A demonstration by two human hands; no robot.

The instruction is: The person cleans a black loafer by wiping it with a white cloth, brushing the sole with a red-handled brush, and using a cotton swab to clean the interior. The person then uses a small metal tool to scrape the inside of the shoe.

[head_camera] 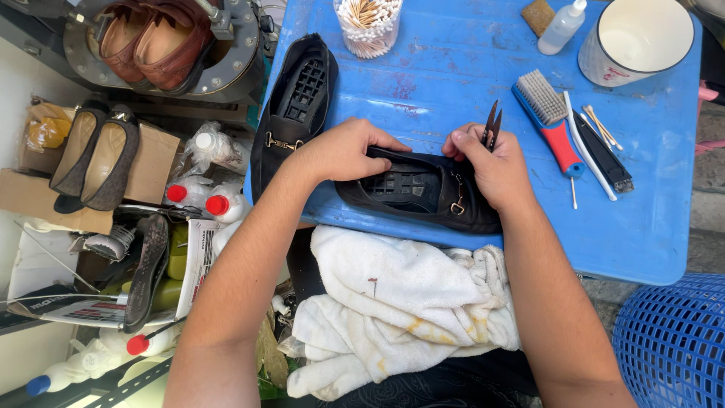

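Observation:
A black loafer with a metal buckle lies on its side at the near edge of the blue table, sole facing me. My left hand grips its heel end. My right hand presses on its toe end and pinches a pair of thin dark tweezers that point upward. A second black loafer lies sole up along the table's left edge, just beyond my left hand.
On the table stand a jar of cotton swabs, a small clear bottle, a white cup, a red-and-blue brush and thin tools. A white towel covers my lap. Shoes, bottles and boxes crowd the left; a blue basket stands right.

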